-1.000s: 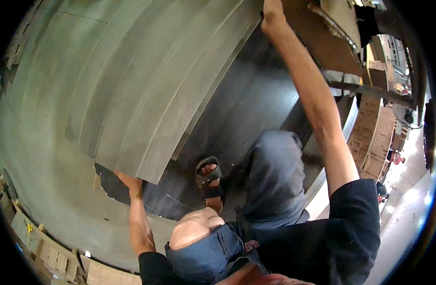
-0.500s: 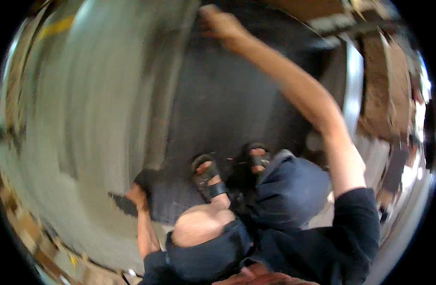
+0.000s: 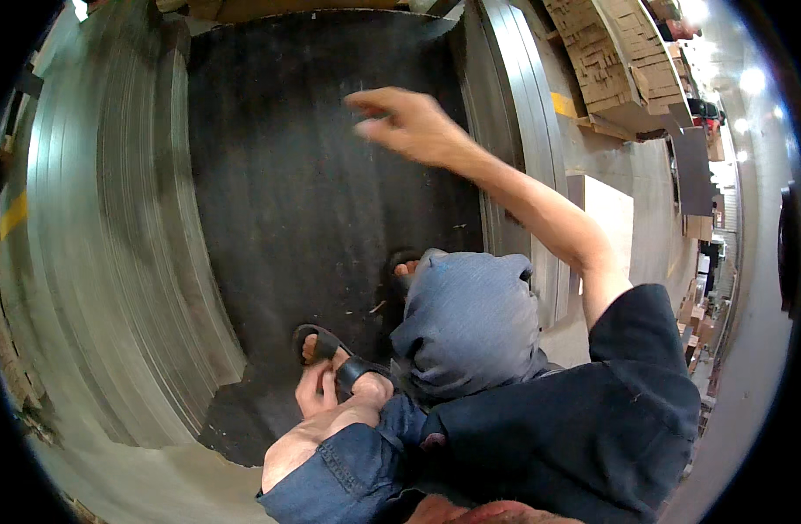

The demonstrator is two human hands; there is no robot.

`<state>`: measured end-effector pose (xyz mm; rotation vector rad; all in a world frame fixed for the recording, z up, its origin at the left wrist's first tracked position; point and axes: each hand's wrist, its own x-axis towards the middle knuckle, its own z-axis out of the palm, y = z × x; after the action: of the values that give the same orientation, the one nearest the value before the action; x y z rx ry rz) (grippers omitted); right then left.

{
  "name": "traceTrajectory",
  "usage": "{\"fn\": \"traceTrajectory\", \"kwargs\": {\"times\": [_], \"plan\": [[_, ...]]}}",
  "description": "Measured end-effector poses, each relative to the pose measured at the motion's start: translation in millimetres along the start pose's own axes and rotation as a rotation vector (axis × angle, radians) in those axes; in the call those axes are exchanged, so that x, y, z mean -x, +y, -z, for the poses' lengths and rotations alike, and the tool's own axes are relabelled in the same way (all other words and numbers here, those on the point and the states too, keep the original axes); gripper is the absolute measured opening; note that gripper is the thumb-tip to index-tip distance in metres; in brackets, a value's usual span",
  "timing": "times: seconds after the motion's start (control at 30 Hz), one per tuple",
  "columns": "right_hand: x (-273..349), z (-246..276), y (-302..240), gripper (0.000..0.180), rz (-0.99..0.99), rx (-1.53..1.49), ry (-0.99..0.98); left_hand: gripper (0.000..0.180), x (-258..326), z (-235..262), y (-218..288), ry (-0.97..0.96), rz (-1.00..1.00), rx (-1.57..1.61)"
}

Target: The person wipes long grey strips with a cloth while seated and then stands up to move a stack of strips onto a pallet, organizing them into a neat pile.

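Black rubber-like mat (image 3: 331, 175) fills the middle of the view, matte and flecked with pale chips and dust, its near edge ragged where it ends on the pale floor (image 3: 147, 480). Grey metal sheets (image 3: 103, 262), smooth and faintly streaked, lie stacked in overlapping layers along the mat's left side, their thin edges stepped and curving down toward the near corner. More grey sheets (image 3: 514, 131) stand on edge along the mat's right side, hemming it in. Beyond them, brown cardboard stacks (image 3: 610, 52) lean in rows, and a pale board (image 3: 610, 218) lies by an open aisle running off to the right.

The right hand (image 3: 409, 127) hangs in the air above the mat's far half, touching nothing, fingers loosely extended and slightly apart; it is blurred. The left hand (image 3: 326, 406) rests low by the bent knee, fingers laid together against the strap of a black sandal (image 3: 331, 354) planted on the mat. A second sandalled foot (image 3: 405, 266) shows just past the grey-trousered knee (image 3: 470, 323), which hides much of the mat's near right part.
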<state>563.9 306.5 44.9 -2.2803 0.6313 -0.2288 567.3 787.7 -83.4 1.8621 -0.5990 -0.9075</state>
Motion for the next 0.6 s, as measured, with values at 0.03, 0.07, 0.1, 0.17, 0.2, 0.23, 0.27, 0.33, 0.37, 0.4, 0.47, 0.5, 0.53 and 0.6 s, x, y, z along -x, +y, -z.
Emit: {"fn": "traceTrajectory", "kwargs": {"times": [0.03,0.07,0.1,0.17,0.2,0.23,0.27,0.33,0.37,0.4,0.47,0.5,0.53,0.6], "plan": [[32.6,21.1,21.4,0.046,-0.107,0.003,0.107,0.019,-35.7,-4.7,34.7,-0.054,-0.071,-0.054],[57.7,39.2,32.1,0.046,-0.18,0.006,0.196,0.02,-56.9,-17.3,17.4,-0.127,-0.079,0.005],[82.6,51.2,45.7,0.044,-0.215,0.029,0.243,0.025,-79.4,-27.0,55.2,-0.206,0.199,0.168],[140.0,69.8,49.8,0.041,-0.362,0.026,0.311,0.03,-120.8,-46.6,64.7,-0.324,-0.003,0.028],[169.9,75.5,39.6,0.039,-0.46,-0.002,0.32,0.031,-137.2,-55.5,78.0,-0.351,-0.035,0.095],[203.5,79.0,36.8,0.038,-0.551,0.014,0.284,0.033,-151.1,-64.9,82.9,-0.381,-0.032,0.138],[257.1,76.0,33.6,0.037,-0.692,0.027,0.288,0.034,-165.7,-75.5,95.0,-0.468,-0.051,0.193],[336.0,70.9,0.0,0.037,-1.023,-0.158,0.161,0.034,-183.6,-90.2,111.7,-0.569,-0.075,0.207],[369.5,65.8,-15.5,0.037,-1.095,-0.223,0.076,0.035,-188.6,-98.3,114.1,-0.603,-0.026,0.248],[396.9,60.2,-27.5,0.037,-1.168,-0.293,-0.007,0.035,-191.5,-109.5,115.7,-0.64,0.027,0.287],[419.6,51.7,-47.6,0.045,-1.424,-0.438,-0.211,0.039,-197.6,-118.9,137.0,-0.709,0.099,0.302],[432.8,44.2,-46.4,0.057,-1.525,-0.582,-0.201,0.04,-198.8,-130.1,134.7,-0.728,0.121,0.345],[443.0,39.6,-45.8,0.062,-1.615,-0.79,-0.099,0.041,-198.1,-139.5,131.8,-0.743,0.143,0.39],[456.8,26.3,-38.0,0.074,-1.625,-1.22,0.16,0.043,-192.1,-153.3,135.9,-0.77,0.202,0.422]]}}
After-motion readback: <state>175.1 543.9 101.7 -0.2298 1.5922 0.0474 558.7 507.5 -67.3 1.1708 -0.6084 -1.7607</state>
